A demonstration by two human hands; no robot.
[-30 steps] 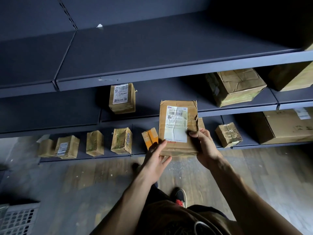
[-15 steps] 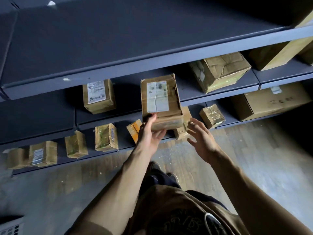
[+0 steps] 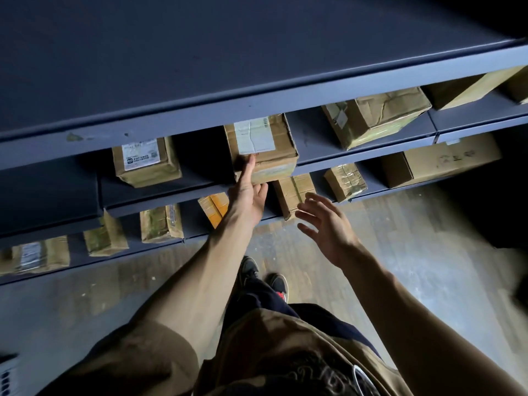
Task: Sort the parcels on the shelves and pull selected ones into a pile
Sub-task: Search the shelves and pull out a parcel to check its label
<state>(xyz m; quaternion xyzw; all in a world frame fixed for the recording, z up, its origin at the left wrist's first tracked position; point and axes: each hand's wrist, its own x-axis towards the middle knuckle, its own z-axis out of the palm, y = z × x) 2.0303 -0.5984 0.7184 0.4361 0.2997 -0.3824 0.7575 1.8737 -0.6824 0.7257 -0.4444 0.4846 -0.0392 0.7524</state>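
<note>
One hand is doing the work: left hand point(image 3: 248, 192) is gripping the labelled parcel point(image 3: 261, 147) at its near edge, thumb on top, fingers under. Parcel is sitting on the middle shelf point(image 3: 368, 158), near end overhanging the lip, long axis running front-to-back. Right hand point(image 3: 324, 224) is hovering spread and empty, lower right, well apart. Left is nearer.
</note>
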